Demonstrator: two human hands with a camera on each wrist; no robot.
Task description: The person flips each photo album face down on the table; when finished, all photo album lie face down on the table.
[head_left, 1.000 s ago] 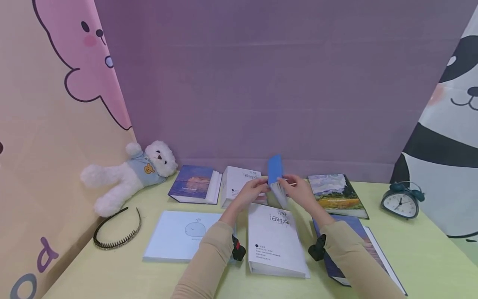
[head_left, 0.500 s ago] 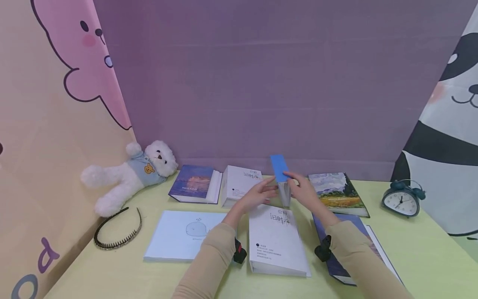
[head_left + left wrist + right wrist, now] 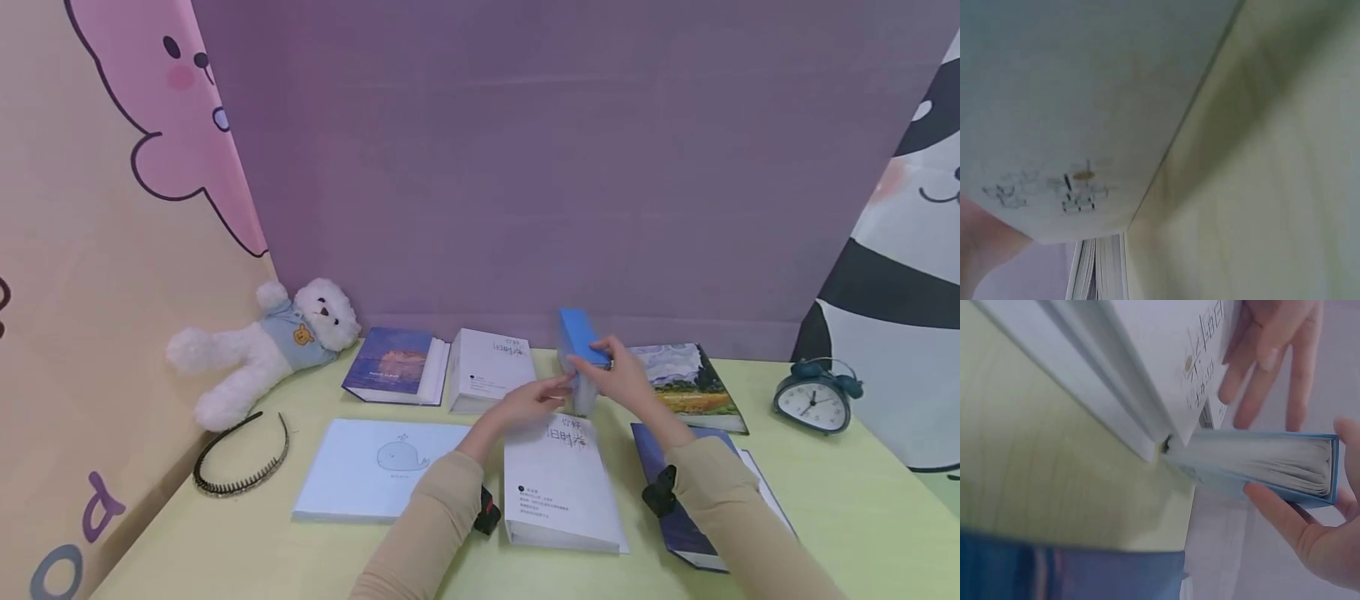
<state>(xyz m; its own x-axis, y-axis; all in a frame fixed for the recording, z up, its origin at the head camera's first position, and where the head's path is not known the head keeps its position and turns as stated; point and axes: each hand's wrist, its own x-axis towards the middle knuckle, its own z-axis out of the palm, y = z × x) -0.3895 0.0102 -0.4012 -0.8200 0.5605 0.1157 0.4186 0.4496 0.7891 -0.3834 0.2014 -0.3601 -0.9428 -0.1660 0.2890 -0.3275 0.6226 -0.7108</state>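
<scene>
A small blue book (image 3: 579, 343) stands upright on its edge on the yellow-green table (image 3: 825, 500), between a white book with dark lettering (image 3: 558, 479) lying in front of it and the purple backdrop (image 3: 525, 167) behind. The right hand (image 3: 618, 375) grips the blue book from its right side, thumb and fingers curled around the cover near the top; the right wrist view shows the page block (image 3: 1254, 464) closed between thumb and fingers. The left hand (image 3: 536, 400) hovers just left of the book with fingers straight and loosely spread, over the far end of the white book; whether the fingertips touch the blue cover cannot be told. Both arms wear tan sleeves (image 3: 427, 525).

A second white book (image 3: 487, 371) lies just left of the blue one, and beside that a book with a sunset cover (image 3: 393, 362). To the right lies a landscape-painting book (image 3: 693, 383), with a dark blue book (image 3: 660, 450) nearer the person under the right forearm. A pale book with a whale drawing (image 3: 382, 467) sits at front left. A white plush bear (image 3: 262, 350) leans at the left wall above a black headband (image 3: 240, 458), and a teal alarm clock (image 3: 817, 400) stands well apart at far right.
</scene>
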